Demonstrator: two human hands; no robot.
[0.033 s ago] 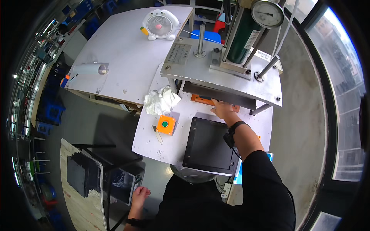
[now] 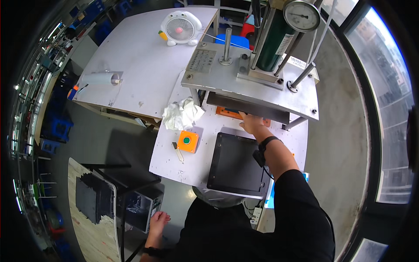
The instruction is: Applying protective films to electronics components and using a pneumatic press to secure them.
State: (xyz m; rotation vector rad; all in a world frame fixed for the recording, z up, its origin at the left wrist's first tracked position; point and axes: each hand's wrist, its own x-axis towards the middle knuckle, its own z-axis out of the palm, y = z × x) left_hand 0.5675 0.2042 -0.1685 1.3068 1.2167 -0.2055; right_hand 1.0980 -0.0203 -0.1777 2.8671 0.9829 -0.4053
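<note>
My right hand (image 2: 252, 124) reaches under the upper plate of a bench press (image 2: 248, 72), at the near edge of an orange fixture (image 2: 227, 112). Its thumb and index finger stand apart, and the other fingers are partly hidden. Something dark lies in the fixture beside the fingertips, too shaded to name. Nearer to me on the white table, below that wrist, rests a flat black rectangular panel (image 2: 235, 163). My left hand (image 2: 159, 219) hangs low at my left, fingers loosely apart and holding nothing, beside a dark box-shaped thing (image 2: 139, 210) below table height.
Left of the panel are an orange box with a green button (image 2: 187, 141), a small knife-like tool (image 2: 178, 153) and crumpled white cloth or paper (image 2: 182, 114). A white fan (image 2: 180, 29) stands on the adjoining table. A pressure gauge (image 2: 301, 16) tops the press. A board with dark sheets (image 2: 94, 196) stands at left.
</note>
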